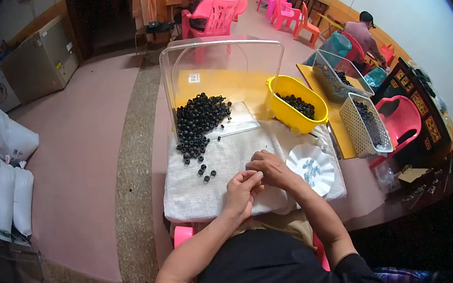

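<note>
Over the near edge of a white cloth point(192, 197), my left hand point(242, 191) and my right hand point(270, 168) meet, fingertips pinched together. Whatever they hold is hidden by the fingers. A white fluted plate point(326, 158) sits just right of my right hand, with small bluish-silver pieces point(312, 173) scattered in it. Beyond my hands a heap of small black ring-like parts point(200, 117) spills from a clear plastic bin point(220, 44) that appears to lie on its side. Several loose black parts point(206, 173) rest on the cloth, nearest my left hand.
A yellow tub point(287, 118) with black parts stands behind the plate. Farther right are a clear box point(328, 85) and a white perforated basket point(362, 135), both holding black parts. White sacks point(17, 192) lean at far left. People sit beyond, near pink chairs point(216, 13).
</note>
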`<state>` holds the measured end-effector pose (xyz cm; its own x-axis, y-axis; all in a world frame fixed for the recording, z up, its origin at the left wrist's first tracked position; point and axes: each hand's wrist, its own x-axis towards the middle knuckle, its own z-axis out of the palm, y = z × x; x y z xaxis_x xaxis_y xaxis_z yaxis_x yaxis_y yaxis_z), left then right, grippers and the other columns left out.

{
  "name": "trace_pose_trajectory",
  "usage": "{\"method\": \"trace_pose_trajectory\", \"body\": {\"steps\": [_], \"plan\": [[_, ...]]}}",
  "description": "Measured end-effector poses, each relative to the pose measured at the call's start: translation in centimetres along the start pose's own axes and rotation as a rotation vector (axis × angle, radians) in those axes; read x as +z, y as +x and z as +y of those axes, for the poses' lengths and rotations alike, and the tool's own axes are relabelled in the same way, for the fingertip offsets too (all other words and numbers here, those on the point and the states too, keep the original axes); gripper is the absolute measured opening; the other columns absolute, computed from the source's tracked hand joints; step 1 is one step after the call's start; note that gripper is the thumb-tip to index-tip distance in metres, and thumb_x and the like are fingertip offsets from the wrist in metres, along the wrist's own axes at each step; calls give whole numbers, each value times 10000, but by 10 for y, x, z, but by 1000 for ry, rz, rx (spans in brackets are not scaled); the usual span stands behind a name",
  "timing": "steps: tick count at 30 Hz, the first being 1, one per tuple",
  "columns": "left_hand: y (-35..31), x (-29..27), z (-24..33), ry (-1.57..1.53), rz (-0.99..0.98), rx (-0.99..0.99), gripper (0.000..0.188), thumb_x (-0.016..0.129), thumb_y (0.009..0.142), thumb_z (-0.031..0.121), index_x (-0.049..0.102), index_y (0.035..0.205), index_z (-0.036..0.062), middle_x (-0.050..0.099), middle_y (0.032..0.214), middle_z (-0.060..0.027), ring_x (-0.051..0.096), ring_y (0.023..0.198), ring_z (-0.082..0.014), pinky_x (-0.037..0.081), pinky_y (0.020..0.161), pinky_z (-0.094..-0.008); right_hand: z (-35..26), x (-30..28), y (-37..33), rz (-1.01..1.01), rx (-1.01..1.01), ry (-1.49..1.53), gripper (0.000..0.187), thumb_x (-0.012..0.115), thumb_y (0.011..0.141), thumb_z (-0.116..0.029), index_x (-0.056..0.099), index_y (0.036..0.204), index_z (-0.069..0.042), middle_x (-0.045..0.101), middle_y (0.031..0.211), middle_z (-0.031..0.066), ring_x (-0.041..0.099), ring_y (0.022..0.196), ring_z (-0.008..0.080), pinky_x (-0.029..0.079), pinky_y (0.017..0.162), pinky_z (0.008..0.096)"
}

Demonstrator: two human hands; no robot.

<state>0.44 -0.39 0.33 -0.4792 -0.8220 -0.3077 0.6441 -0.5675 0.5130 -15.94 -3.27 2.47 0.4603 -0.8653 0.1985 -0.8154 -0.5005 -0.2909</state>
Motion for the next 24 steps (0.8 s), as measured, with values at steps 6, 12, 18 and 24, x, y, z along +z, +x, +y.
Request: {"method": "trace_pose_trajectory", "body": {"steps": [6,12,18,24], "plan": [[-3,-1,-2,-4,4,8,113,703,862,76,607,920,78,646,873,-21,610,759,-113,544,681,-262,-8,-5,-1,-14,40,64,238,696,702,-158,686,934,-108,621,911,76,597,925,271,454,898,396],[-3,-2,-4,17,-8,51,122,705,858,70,627,950,57,641,857,-25,608,733,-108,536,669,-236,16,-9,-25,-4,240,630,225,672,800,-98,675,1023,-63,648,949,60,617,952,183,499,828,284],[-1,0,-1,116,-70,70,149,659,886,59,632,1024,10,660,932,-64,628,787,-138,544,740,-254,-2,-30,-32,-50,404,1153,152,643,897,-115,673,982,7,654,871,23,597,867,98,479,789,251],[5,-1,-3,138,-118,74,167,692,864,52,650,1018,4,674,913,-69,645,778,-135,551,731,-252,0,-41,-36,-62,432,1257,184,661,895,-127,667,1022,6,666,924,48,629,882,138,507,812,273]]}}
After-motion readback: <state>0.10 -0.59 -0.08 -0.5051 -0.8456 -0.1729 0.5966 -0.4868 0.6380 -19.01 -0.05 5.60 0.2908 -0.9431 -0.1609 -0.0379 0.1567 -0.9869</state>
